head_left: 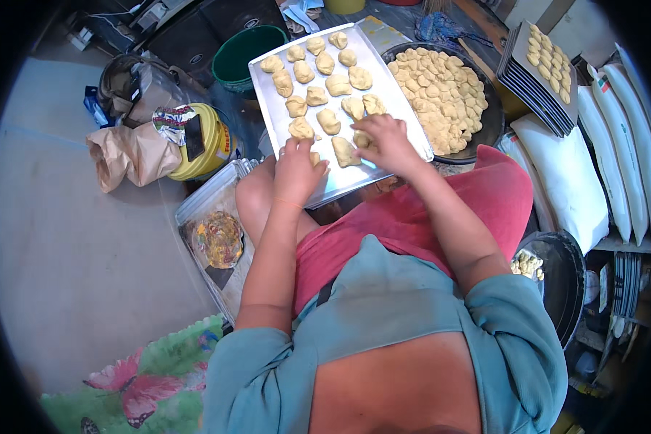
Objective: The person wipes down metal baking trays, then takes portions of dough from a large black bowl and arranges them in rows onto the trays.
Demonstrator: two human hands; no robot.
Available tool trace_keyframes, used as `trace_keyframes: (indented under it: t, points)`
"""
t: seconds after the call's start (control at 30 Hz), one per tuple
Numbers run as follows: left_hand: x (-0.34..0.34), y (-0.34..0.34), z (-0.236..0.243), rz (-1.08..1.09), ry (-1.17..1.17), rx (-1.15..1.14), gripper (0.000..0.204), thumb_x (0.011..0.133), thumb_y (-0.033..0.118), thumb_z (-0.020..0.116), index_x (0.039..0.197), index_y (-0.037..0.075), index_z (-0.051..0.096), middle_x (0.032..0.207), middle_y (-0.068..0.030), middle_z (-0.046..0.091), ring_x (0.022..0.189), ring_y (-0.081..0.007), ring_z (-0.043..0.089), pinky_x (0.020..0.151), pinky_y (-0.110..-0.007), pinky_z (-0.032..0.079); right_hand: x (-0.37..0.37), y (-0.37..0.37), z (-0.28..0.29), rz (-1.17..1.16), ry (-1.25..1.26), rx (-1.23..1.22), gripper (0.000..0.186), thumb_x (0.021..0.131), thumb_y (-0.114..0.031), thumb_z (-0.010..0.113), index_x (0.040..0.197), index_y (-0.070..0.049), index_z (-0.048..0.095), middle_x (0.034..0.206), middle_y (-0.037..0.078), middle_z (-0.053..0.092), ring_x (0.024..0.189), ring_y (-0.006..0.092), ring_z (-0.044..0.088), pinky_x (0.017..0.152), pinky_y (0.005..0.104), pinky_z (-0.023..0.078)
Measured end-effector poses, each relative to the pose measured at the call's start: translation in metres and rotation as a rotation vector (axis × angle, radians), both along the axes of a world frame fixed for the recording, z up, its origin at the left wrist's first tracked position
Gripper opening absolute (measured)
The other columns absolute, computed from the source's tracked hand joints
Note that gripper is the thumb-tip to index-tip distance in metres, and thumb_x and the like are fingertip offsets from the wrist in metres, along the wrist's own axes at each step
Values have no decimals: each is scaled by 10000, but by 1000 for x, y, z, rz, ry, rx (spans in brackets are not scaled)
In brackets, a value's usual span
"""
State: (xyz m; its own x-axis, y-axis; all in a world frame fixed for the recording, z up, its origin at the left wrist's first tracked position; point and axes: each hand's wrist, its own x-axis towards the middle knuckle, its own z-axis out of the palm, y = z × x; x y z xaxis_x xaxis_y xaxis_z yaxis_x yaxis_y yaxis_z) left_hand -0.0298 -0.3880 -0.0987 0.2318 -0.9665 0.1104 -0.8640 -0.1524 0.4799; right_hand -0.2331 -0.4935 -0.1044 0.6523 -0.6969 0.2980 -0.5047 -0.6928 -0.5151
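A white baking tray rests over my lap, with several lumps of pale yellow dough set out in rough rows. Near its front left corner my left hand curls over a small dough piece, mostly covered by the fingers. My right hand cups another dough piece at the front right, pressed against the tray. Between the two hands lies a squarish dough lump. Just beyond the left fingers is a rounder dough lump.
Right of the tray, a large round black pan holds many packed dough pieces. Stacked dark trays and white sacks stand farther right. A green bucket, yellow bucket and brown paper bag are at the left.
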Motion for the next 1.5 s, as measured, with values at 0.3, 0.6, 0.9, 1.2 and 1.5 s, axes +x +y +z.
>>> trace_keyframes:
  t: [0.3,0.6,0.9,1.2,1.5]
  points:
    - [-52,-20,-1,-197,-228,110,378,772,264,709,1103,94,643,1190,-96,594,1123,-298,544,897,-450,415,-23,-9,-6,-20,149,54,500,711,-294,743,1192,-192,651,1169,52,616,1120,247,498,949,442,290]
    - [-71,-47,-8,-294,-150,-271,283,834,265,643,1069,110,670,1252,-107,571,1142,-285,553,988,-442,361,-42,-41,-19,-93,-60,397,349,718,-208,754,1045,-100,697,982,133,596,896,284,619,817,361,501]
    - [-63,-85,-17,-201,-156,-271,310,890,257,571,1135,80,637,1257,-114,579,1220,-279,509,1003,-456,352,-19,-71,-11,-61,-207,218,454,766,-144,714,1213,-134,641,1123,118,605,1022,302,590,892,356,482]
    - [-34,-88,-19,-148,-238,-169,433,889,329,579,1277,140,567,1439,-147,426,1386,-333,325,1098,-577,206,-3,-98,-40,-89,-31,158,397,792,-227,694,1180,-149,671,1314,118,569,1147,333,538,1004,387,420]
    - [74,40,-7,415,121,-637,270,771,175,747,970,49,614,1239,-186,529,1138,-368,512,982,-423,408,119,25,30,198,-388,341,296,782,-14,696,1071,-66,663,901,98,654,725,179,620,689,283,511]
